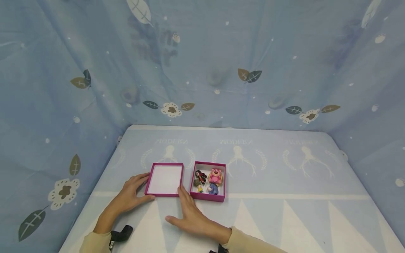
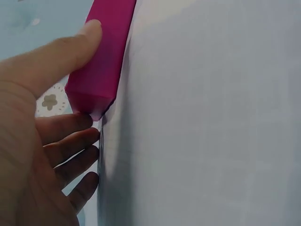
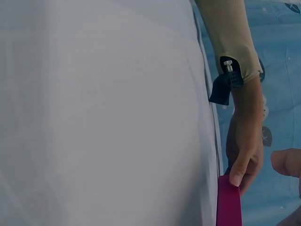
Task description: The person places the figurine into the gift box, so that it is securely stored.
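A shallow magenta box lid [image 1: 164, 178] lies on the table with its white inside facing up. My left hand [image 1: 130, 194] is at its left side, the thumb against the near wall and the fingers along the left edge. In the left wrist view, the thumb lies on the magenta wall [image 2: 101, 61] and the index fingertip meets the corner. My right hand [image 1: 191, 218] has its fingers extended to the lid's near right corner, thumb spread away. Just right of the lid stands a magenta box [image 1: 209, 197] holding several small figurines, among them a pink bear [image 1: 215, 176].
The other figurines are a dark-haired one in black and red [image 1: 200, 176], a blue one [image 1: 213, 189] and a small one with yellow [image 1: 199, 186]. A patterned cloth covers the table [image 1: 278, 165]. Blue printed curtains [image 1: 215, 52] hang behind it and on both sides.
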The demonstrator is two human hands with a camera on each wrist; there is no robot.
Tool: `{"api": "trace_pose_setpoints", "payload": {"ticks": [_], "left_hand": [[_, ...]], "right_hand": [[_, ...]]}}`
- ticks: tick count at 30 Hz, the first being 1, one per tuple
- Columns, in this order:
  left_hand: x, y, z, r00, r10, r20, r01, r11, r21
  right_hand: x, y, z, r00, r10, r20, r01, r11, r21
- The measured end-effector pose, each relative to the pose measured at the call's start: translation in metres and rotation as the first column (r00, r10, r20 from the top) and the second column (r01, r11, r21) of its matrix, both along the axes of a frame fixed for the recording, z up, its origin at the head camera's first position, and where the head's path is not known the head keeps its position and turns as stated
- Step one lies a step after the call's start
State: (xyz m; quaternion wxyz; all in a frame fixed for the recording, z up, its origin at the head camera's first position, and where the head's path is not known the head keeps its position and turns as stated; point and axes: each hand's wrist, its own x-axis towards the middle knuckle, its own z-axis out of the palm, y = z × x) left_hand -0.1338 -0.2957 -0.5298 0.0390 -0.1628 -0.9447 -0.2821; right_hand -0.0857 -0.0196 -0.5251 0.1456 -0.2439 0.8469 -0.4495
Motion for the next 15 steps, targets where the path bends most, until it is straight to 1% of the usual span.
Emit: {"api": "trace_pose_setpoints", "payload": {"ticks": [10, 15], "left_hand": [[-0.0028, -0.0033, 0.004, 0.996, 0.025, 0.084, -0.029, 0.999, 0.042], [-0.0045, -0.0043, 0.0038, 0.995, 0.026, 0.098, -0.034, 0.996, 0.077]], "right_hand": [[-0.0024, -0.0054, -0.0021, 0.999, -0.025, 0.049, 0.027, 0.999, -0.046], [-0.0048, -0.0075, -0.0011, 0.997, -0.029, 0.069, 0.033, 0.998, -0.053]]}}
